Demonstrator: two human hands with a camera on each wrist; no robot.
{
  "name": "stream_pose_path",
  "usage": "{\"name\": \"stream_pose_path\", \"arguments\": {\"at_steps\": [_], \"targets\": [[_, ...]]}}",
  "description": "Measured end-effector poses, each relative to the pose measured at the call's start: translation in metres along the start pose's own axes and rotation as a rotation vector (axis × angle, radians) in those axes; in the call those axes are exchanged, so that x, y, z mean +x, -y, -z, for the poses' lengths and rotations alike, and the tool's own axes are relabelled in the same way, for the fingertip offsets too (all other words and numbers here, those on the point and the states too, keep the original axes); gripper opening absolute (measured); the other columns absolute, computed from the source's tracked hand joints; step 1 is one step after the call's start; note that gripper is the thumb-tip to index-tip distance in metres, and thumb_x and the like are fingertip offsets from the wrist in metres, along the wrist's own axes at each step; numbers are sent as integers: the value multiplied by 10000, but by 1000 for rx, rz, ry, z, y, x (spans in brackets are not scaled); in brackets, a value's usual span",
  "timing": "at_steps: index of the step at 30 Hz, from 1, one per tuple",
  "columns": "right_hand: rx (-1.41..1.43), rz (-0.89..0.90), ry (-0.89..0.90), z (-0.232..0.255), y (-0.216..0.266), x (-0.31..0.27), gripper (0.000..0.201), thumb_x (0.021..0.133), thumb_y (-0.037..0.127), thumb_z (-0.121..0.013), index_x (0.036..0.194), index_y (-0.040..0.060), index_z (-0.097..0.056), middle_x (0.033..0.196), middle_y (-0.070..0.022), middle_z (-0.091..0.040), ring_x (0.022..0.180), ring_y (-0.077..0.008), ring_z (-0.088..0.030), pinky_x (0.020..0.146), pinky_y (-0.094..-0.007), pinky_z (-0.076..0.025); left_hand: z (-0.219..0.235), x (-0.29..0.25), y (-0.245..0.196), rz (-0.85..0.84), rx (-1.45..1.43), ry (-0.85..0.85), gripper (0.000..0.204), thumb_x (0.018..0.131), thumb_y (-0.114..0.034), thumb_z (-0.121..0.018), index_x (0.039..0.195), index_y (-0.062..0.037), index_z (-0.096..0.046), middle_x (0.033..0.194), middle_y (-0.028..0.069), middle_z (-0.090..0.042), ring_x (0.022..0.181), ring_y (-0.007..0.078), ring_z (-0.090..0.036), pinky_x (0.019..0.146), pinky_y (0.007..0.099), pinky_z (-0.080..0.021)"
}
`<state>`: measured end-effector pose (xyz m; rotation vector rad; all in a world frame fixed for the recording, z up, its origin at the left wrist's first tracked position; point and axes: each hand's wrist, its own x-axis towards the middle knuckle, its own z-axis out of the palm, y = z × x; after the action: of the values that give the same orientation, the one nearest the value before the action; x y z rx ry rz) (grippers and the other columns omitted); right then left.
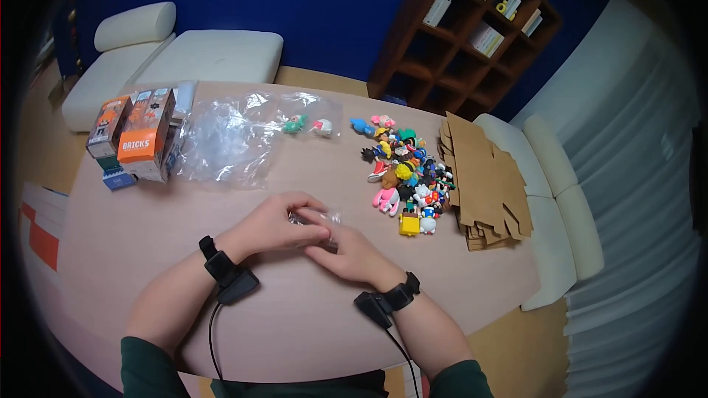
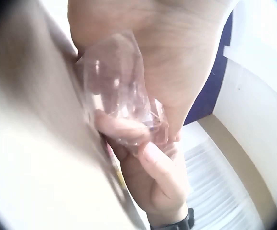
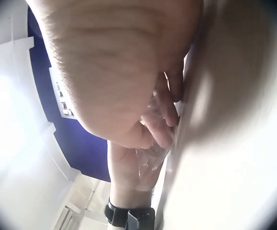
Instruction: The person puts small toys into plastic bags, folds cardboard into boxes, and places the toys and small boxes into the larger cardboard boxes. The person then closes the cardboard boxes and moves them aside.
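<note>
Over the near middle of the table, my left hand (image 1: 267,227) and right hand (image 1: 355,256) meet around a small clear plastic bag (image 2: 114,79). In the left wrist view the bag lies against my left palm, and fingers of my right hand (image 2: 165,179) curl onto it. The right wrist view shows the plastic (image 3: 150,160) between both hands, with the right fingertips (image 3: 160,134) bent over it. From the head view my fingers cover most of the bag; only a shiny edge shows. What is inside it, if anything, is hidden.
Several toy figures (image 1: 405,169) lie heaped to the right, beside flattened cardboard (image 1: 487,177). Clear plastic bags (image 1: 225,144) spread at the back left, next to boxes (image 1: 144,144). A green figure (image 1: 293,124) and a white-and-red one (image 1: 322,127) lie on plastic at the back.
</note>
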<state>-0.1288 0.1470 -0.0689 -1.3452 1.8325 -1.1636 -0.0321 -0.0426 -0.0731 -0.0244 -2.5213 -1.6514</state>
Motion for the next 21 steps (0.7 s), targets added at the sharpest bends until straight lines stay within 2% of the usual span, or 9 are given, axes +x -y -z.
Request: {"name": "stream_pose_path", "arguments": {"at_steps": [2,3,5,7,9,11,12,16,21], "targets": [[6,26,-58,8,7,0,594,921,131,-671,1482,89,-478,1364,-146,-616,1244,-290,-600,1049,-392,-461,-3,-1,10,128,-333,-67,417,881,-279,-793,1199,-31,-688,1088,90,-715,994,151,-665,853,306,-534],[19,60,-127,15,12,-2,589,928,145,-671,1484,93,-481,1372,-139,-616,1228,-265,-612,1041,-383,-465,-2,-1,15,129,-351,-79,417,881,-279,-793,1199,-31,-688,1088,90,-715,994,151,-665,853,306,-534],[-33,16,-165,32,16,-5,520,929,132,-663,1431,79,-538,1361,-125,-628,1196,-223,-627,1022,-367,-472,1,0,26,94,-723,-201,364,968,-218,-696,1257,-3,-641,1155,74,-688,1008,156,-662,889,305,-532],[-162,134,-379,54,15,-4,453,912,71,-641,1362,66,-592,1298,-121,-657,1144,-216,-644,999,-363,-481,6,0,33,60,-847,-241,433,994,-299,-662,1295,7,-602,1182,79,-669,1002,162,-655,899,339,-541],[-425,95,-495,77,29,2,466,859,-29,-599,1319,45,-612,1267,-126,-658,1142,-261,-634,999,-380,-484,14,0,30,119,-1008,-212,531,983,-394,-664,1341,-16,-561,1195,87,-656,992,164,-649,892,354,-543],[-986,193,-503,104,20,11,532,811,-85,-567,1323,54,-615,1280,-131,-636,1144,-315,-596,1008,-399,-484,15,2,30,99,-1058,-196,553,978,-425,-660,1345,-25,-550,1179,90,-660,994,163,-645,887,356,-544],[-1098,73,-470,109,19,11,543,790,-104,-586,1305,66,-627,1282,-130,-616,1150,-349,-558,1012,-421,-481,15,3,30,88,-1095,-165,575,973,-455,-657,1349,-35,-539,1164,94,-664,996,162,-641,882,358,-545],[-1149,-57,-390,126,-9,13,515,777,-32,-703,1272,97,-644,1205,-121,-632,1126,-346,-567,985,-434,-487,15,5,32,67,-1122,-109,566,969,-467,-659,1332,-49,-543,1181,108,-668,1011,164,-641,873,364,-550],[-1133,-29,-439,125,-7,17,428,815,1,-711,1229,90,-649,1175,-127,-663,1118,-344,-592,957,-430,-489,18,4,32,97,-1105,-102,562,973,-462,-654,1311,-27,-545,1217,128,-667,1030,172,-643,889,366,-552]]}}
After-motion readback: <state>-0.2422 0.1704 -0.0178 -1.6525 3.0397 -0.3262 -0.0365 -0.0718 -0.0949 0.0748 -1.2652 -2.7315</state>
